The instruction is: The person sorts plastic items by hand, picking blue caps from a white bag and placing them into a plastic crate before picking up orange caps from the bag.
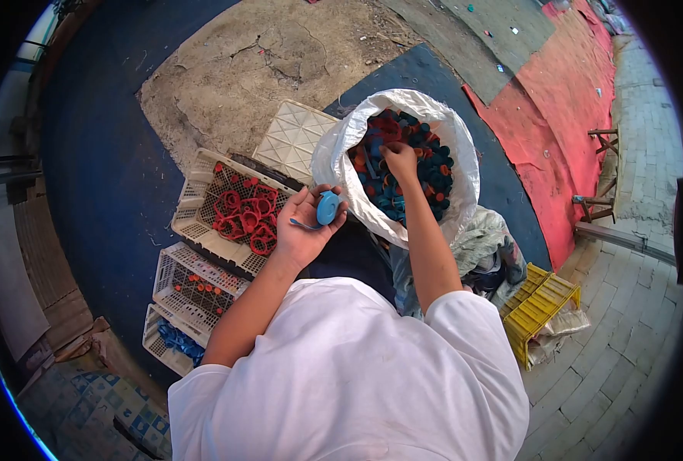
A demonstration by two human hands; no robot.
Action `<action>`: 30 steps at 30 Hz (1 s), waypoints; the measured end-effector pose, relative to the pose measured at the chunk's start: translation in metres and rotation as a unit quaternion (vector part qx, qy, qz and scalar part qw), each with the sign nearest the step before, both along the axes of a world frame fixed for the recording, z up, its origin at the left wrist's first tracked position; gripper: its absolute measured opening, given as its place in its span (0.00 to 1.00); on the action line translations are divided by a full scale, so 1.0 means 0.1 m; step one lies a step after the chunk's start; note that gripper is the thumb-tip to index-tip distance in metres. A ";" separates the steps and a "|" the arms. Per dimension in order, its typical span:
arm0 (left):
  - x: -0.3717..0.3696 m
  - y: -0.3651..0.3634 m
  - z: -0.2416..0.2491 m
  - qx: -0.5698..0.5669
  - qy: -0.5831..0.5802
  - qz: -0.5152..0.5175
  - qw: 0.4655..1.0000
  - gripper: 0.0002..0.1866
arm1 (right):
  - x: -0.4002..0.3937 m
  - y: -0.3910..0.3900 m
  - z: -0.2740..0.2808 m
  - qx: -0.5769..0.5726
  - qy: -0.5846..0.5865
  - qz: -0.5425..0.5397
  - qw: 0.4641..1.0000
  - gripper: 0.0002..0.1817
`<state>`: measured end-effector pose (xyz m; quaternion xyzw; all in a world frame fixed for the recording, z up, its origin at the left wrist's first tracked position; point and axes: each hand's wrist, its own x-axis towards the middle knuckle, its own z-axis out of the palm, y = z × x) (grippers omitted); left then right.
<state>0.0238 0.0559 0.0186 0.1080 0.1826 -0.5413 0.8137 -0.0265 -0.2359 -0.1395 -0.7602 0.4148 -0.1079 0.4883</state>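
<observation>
On the palm of my left hand [308,227] rests a round blue plastic piece [328,207] with a thin strap, the fingers curled around it. My right hand [400,161] reaches inside a white woven sack [464,165], its fingers bent down at the pile of dark teal, red and orange plastic pieces [434,178]. What those fingertips hold, if anything, is too small to make out. Left of the sack, a cream crate [190,201] contains red ring-shaped pieces [249,211].
Below the red pieces' crate are a crate [165,276] with orange pieces and another [152,338] with blue pieces. A pale lattice panel [291,134] lies behind. A yellow crate [537,303] and crumpled plastic [487,238] sit at the right.
</observation>
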 end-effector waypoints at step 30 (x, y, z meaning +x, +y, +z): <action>-0.21 -0.54 0.27 -0.065 0.035 -0.021 0.997 0.37 | -1.05 1.01 1.65 0.404 -0.242 0.079 0.879 0.10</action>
